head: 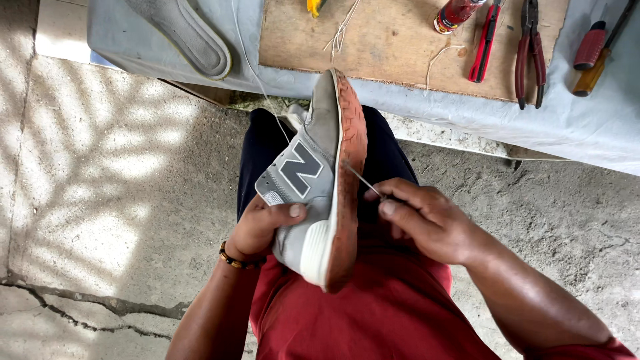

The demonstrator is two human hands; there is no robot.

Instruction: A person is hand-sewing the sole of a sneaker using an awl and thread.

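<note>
A grey sneaker (313, 167) with an orange-brown sole (347, 180) rests on its side across my lap, toe pointing away from me. My left hand (263, 227) grips its upper near the heel, thumb on top. My right hand (420, 217) pinches a thin metal awl (363, 179) whose tip meets the edge of the sole. A pale thread (257, 77) runs from the shoe up toward the table.
Ahead is a low table under a grey cloth (587, 127) with a wooden board (400, 40). On it lie a grey insole (190, 33), red-handled pliers (530, 53), a red cutter (485, 41), a screwdriver (593, 57) and a small red can (455, 13). Cracked concrete floor (100, 200) surrounds me.
</note>
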